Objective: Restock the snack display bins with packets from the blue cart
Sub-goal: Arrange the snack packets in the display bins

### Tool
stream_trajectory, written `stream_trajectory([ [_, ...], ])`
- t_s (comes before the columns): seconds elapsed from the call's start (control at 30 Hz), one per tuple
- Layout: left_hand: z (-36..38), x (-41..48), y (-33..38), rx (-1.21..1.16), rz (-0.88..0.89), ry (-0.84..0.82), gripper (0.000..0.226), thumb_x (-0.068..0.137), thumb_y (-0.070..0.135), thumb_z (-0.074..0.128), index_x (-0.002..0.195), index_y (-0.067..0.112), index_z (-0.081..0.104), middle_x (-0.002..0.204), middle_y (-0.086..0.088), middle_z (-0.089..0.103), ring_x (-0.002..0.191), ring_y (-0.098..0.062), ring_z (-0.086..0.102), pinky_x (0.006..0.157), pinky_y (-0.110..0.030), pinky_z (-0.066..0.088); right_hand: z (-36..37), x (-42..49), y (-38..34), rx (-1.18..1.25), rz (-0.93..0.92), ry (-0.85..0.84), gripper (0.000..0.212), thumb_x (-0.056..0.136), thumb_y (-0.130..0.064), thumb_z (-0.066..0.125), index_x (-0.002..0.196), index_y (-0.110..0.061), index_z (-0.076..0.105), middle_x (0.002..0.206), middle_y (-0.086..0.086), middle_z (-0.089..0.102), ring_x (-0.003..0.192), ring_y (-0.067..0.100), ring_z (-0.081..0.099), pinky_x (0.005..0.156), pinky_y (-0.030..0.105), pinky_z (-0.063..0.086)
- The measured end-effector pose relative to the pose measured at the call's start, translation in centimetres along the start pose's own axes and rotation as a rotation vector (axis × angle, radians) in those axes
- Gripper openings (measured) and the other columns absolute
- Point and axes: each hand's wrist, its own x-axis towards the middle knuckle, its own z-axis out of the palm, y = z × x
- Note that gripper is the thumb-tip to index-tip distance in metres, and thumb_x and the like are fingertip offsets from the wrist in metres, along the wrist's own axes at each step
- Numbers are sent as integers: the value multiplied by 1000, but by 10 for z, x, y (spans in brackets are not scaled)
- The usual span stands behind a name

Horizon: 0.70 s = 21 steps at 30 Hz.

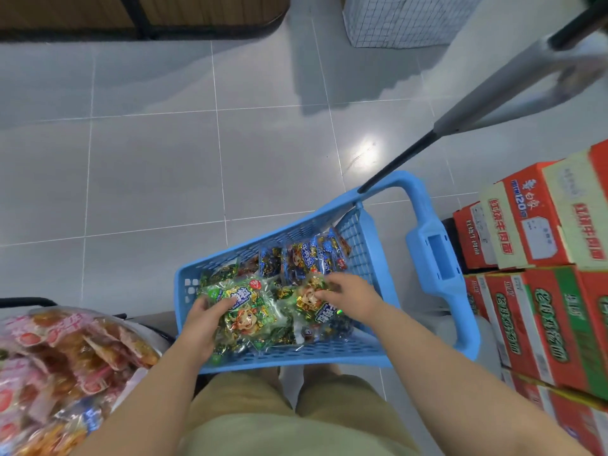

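The clear green sweet packet (pixel 245 315) lies flat in the blue plastic mesh cart (pixel 296 355), its long axis near-to-far and its printed top pointing away from us. Our left hand (pixel 197 327) grips its edge; our right hand (pixel 350 292) pinches a neighbouring gold-speckled packet (pixel 316 311).

A shop: stacked cartons (pixel 539 311), packet-filled cart (pixel 437 251).

Grey tiled floor (pixel 148 159) pretty much everywhere, with a bright glare (pixel 365 151) on one tile up ahead. On my right there's a stack of red-and-green cartons (pixel 539 311), with red-and-cream cartons (pixel 523 222) piled on top. Top of view: a white wire-mesh crate (pixel 404 18) and a dark-framed wooden fixture (pixel 98 11). My khaki shorts (pixel 296 422) show at the bottom edge.
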Motion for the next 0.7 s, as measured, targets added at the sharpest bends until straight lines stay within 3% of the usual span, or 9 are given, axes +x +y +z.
stream_trajectory([
  [0.07, -3, -3, 7, -14, 41, 53, 85, 75, 27, 78, 144, 10, 31, 144, -13, 43, 127, -32, 46, 105, -52, 39, -9, -5, -20, 300, 7, 81, 29, 90, -38, 60, 112, -19, 56, 97, -6, 55, 94, 15, 51, 66, 18, 38],
  [0.2, -10, -13, 21, -157, 57, 51, 77, 78, 24, 76, 142, 14, 35, 137, -16, 51, 120, -35, 53, 96, -55, 46, -20, -6, -55, 546, 68, 219, 33, 94, -40, 53, 118, -18, 49, 113, -4, 53, 92, 13, 51, 75, 29, 43],
  [0.3, -14, -27, 28, -190, 83, 33, 70, 79, 21, 74, 139, 12, 38, 136, -18, 51, 118, -40, 53, 89, -55, 50, -18, -4, -80, 889, 160, 140, 15, 94, -34, 54, 103, -22, 54, 124, 11, 58, 99, 23, 57, 81, 41, 46],
  [0.37, -18, -42, 33, -212, 125, 15, 43, 82, 18, 71, 120, 16, 51, 130, -18, 55, 111, -40, 58, 79, -52, 54, -13, -8, -96, 1052, 179, 31, 23, 94, -30, 55, 114, -18, 55, 132, 15, 54, 103, 25, 56, 77, 40, 48],
  [0.43, -26, -61, 36, -238, 175, 8, 30, 83, 17, 68, 110, 21, 53, 126, -15, 57, 105, -37, 60, 71, -48, 56, -6, -10, -109, 996, 148, -49, 57, 90, -35, 61, 137, -14, 40, 146, 12, 41, 117, 24, 51, 87, 40, 49],
  [0.53, -45, -83, 26, -292, 229, 90, 72, 83, 21, 69, 144, 19, 32, 148, -12, 38, 129, -35, 43, 100, -56, 41, 10, -13, -125, 849, 88, -175, 97, 77, -30, 76, 150, -19, 13, 157, 6, 19, 140, 30, 25, 110, 52, 23],
  [0.57, -51, -92, 19, -315, 248, 142, 82, 82, 23, 70, 149, 20, 22, 154, -10, 29, 135, -33, 35, 106, -57, 33, 17, -15, -131, 818, 67, -229, 97, 75, -24, 78, 150, -18, 15, 154, 5, 25, 139, 30, 27, 110, 52, 23],
  [0.63, -68, -115, -3, -401, 280, 244, 90, 82, 25, 70, 152, 22, 13, 159, -5, 18, 142, -29, 24, 109, -56, 25, 31, -23, -146, 780, 4, -341, 80, 75, -15, 77, 141, -18, 32, 133, -1, 50, 124, 26, 47, 98, 47, 45],
  [0.7, -83, -142, -36, -523, 285, 348, 89, 83, 26, 69, 152, 24, 13, 159, -3, 19, 142, -25, 24, 105, -50, 30, 48, -36, -161, 737, -24, -430, 77, 77, -15, 76, 141, -15, 33, 127, -4, 52, 117, 22, 51, 85, 45, 52],
])
